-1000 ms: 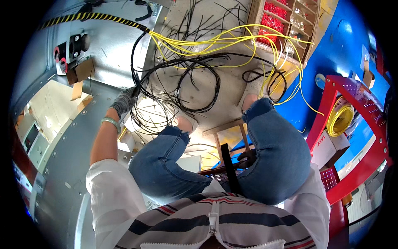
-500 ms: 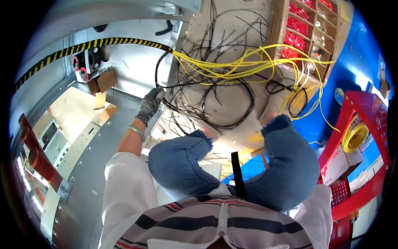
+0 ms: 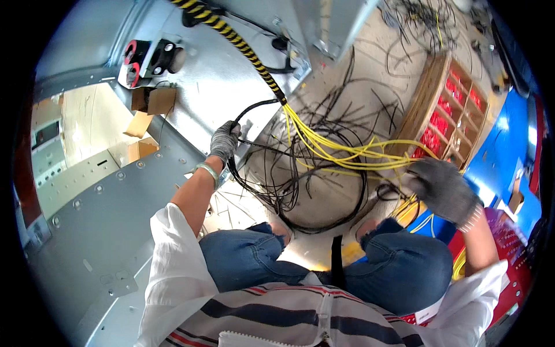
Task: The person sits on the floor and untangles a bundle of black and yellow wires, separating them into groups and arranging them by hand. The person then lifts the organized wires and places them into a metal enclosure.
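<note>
My left hand [image 3: 225, 140], in a grey glove, is closed around a black cable [image 3: 254, 108] beside the metal cabinet. The cable comes from the end of a yellow-and-black striped sleeve [image 3: 245, 49] and hangs on below my hand. Yellow wires [image 3: 329, 144] fan out of the same sleeve toward the right. My right hand [image 3: 445, 194], also gloved, is over the far ends of these wires. It is blurred and its fingers are mostly hidden, so its grip on them is unclear.
Loose black cables [image 3: 324, 222] lie coiled and tangled on the floor before my feet. A divided wooden box [image 3: 425, 95] holds red small parts. The grey metal cabinet [image 3: 110, 231] is at left, with a small cardboard box [image 3: 161, 101]. A red perforated frame [image 3: 509, 243] stands at right.
My right hand has come into view at the yellow wires. The view has shifted; the striped sleeve now slopes down more steeply. My left hand still holds the black cable.
</note>
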The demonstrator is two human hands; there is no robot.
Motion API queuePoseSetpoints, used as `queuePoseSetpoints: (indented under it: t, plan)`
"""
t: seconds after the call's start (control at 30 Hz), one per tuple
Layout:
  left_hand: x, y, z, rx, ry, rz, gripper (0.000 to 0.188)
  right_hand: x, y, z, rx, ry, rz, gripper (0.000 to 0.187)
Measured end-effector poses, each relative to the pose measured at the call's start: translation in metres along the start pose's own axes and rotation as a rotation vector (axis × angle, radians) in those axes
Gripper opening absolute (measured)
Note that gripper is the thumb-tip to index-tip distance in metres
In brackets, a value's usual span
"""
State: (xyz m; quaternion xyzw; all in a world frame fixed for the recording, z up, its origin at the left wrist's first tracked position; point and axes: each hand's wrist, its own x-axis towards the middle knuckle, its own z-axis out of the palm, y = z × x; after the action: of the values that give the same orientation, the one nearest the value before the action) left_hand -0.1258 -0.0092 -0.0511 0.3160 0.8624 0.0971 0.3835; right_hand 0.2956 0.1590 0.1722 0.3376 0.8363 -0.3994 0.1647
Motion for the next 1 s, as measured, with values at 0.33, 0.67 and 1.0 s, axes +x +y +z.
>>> queuePoseSetpoints:
  t: [0.33,0.67,1.0]
  plan:
    - [0.077,0.042,-0.096,0.574,0.343,0.353,0.022,0.284,-0.11,0.047,0.355,0.27,0.166,0.078]
    - [0.165,0.114,-0.119,0.561,0.491,0.69,0.02,0.373,-0.084,0.067,1.085,0.595,0.313,0.035]
    - [0.142,0.183,-0.111,0.075,0.441,0.746,0.032,0.396,-0.071,0.083,0.842,0.845,0.355,0.028]
